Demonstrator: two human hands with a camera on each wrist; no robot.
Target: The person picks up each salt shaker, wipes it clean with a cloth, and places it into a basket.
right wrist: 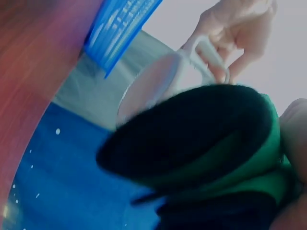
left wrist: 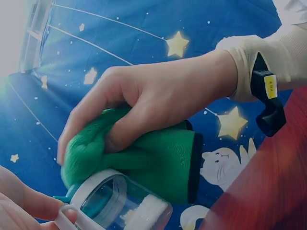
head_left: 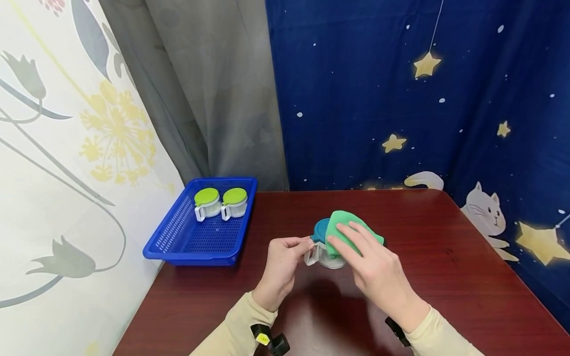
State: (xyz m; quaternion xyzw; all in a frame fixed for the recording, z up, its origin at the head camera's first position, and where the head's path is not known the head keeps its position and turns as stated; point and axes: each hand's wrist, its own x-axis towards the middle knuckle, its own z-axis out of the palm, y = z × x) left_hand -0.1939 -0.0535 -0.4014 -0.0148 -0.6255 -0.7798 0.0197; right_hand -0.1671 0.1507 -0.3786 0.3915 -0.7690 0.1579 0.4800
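Note:
A clear seasoning jar (head_left: pixel 335 262) with a white handle and a teal lid (head_left: pixel 320 229) is held up over the table. My left hand (head_left: pixel 280 267) pinches it at the handle and lid tab, between thumb and fingers. With my right hand (head_left: pixel 378 267) I hold a folded green cloth (head_left: pixel 342 218) against the lid and side of the jar. The cloth (left wrist: pixel 163 165) bunches under the right thumb in the left wrist view and hides part of the lid. Its dark underside (right wrist: pixel 192 136) covers part of the jar (right wrist: pixel 151 84) in the right wrist view.
On the left of the dark red table (head_left: pixel 427 277) stands a blue plastic basket (head_left: pixel 198 256). Two similar jars with lime-green lids, a left one (head_left: pixel 207 196) and a right one (head_left: pixel 235 196), sit inside it. Curtains hang behind the table.

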